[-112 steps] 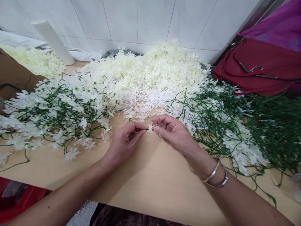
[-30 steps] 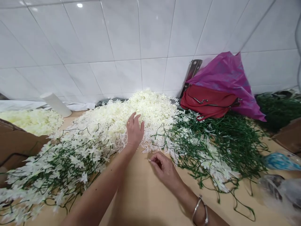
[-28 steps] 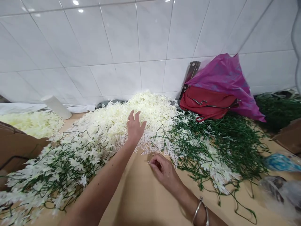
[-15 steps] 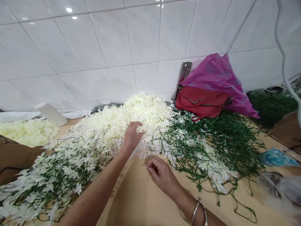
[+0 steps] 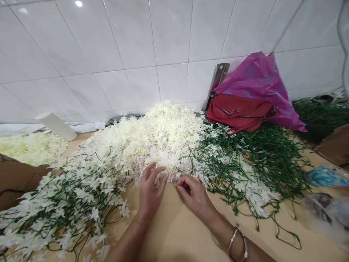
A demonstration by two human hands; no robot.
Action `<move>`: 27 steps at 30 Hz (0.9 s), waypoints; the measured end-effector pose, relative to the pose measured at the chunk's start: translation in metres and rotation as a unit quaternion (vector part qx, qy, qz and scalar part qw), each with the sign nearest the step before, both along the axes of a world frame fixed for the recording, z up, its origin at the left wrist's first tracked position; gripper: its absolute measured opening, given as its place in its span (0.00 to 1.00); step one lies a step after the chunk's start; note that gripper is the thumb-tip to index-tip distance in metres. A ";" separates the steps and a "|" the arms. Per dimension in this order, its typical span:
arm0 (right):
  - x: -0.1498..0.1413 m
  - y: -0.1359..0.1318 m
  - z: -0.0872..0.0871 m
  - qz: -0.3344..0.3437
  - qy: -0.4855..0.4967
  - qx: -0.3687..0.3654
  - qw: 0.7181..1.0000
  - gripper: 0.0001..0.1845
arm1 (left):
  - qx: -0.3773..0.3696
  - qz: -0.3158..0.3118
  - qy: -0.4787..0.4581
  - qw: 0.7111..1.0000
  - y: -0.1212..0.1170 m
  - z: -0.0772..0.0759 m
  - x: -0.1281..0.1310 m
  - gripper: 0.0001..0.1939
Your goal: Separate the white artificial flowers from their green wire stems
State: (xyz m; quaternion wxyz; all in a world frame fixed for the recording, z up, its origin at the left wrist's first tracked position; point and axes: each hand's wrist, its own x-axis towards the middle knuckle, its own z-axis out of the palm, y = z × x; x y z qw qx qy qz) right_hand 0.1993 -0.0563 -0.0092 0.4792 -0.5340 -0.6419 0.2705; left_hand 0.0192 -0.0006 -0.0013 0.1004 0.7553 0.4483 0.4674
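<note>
A heap of loose cream-white artificial flowers (image 5: 169, 125) lies in front of me against the wall side. My left hand (image 5: 151, 191) is at its near edge, thumb and fingers apart; I make out nothing held in it, though pale petals lie right behind its fingertips. Close by on the right, my right hand (image 5: 195, 196) is closed in a pinch on a small thin white stem piece (image 5: 176, 184), whose tip barely shows. Thin white stems (image 5: 139, 165) fringe the heap just beyond both hands.
White flowers on green stems (image 5: 89, 193) spread at the left; tangled green stems (image 5: 280, 156) lie right. A red handbag (image 5: 240, 111) and purple plastic bag (image 5: 261, 80) rest behind. A white roll (image 5: 57, 125), a cardboard box (image 5: 19, 178) and a clear bag (image 5: 324, 214) stand around.
My left hand has drawn back from the flower heap towards me, beside my right hand, and its fingers have spread. My right hand keeps its pinch and has hardly moved.
</note>
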 end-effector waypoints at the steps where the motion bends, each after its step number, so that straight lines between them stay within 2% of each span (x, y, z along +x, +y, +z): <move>1: 0.001 0.000 0.000 -0.011 0.007 -0.003 1.000 0.07 | 0.013 0.004 -0.002 1.000 -0.002 0.001 -0.001 0.08; 5: 0.004 0.002 -0.003 -0.062 0.044 -0.005 0.997 0.06 | 0.070 0.013 -0.013 0.997 -0.004 0.004 -0.005 0.07; 10: 0.006 0.003 -0.009 -0.095 0.090 -0.005 0.991 0.04 | 0.082 0.025 -0.052 0.995 -0.004 0.003 -0.005 0.04; 12: 0.005 0.003 -0.009 -0.099 0.102 -0.013 0.990 0.05 | 0.061 0.030 -0.072 0.995 -0.006 0.003 -0.004 0.05; 16: 0.005 0.003 -0.009 -0.094 0.100 -0.004 0.990 0.06 | -0.031 0.022 -0.145 0.989 -0.011 0.004 -0.001 0.16; 18: 0.004 0.003 -0.005 -0.090 0.098 0.009 0.991 0.06 | -0.046 0.016 -0.166 0.985 -0.012 0.005 0.000 0.17; 21: 0.006 -0.003 0.018 -0.056 0.068 0.066 0.994 0.09 | -0.019 0.007 -0.162 0.987 -0.011 0.009 -0.001 0.08; 24: 0.009 -0.027 0.058 0.022 0.002 0.115 0.993 0.17 | 0.000 -0.034 -0.125 0.992 -0.011 0.017 -0.003 0.04; 26: 0.010 -0.053 0.081 0.073 -0.010 0.074 0.995 0.15 | 0.000 -0.051 -0.097 0.994 -0.014 0.022 -0.005 0.06; 27: 0.009 -0.067 0.090 0.020 0.021 0.056 0.998 0.10 | 0.003 -0.053 -0.085 0.995 -0.016 0.024 -0.005 0.06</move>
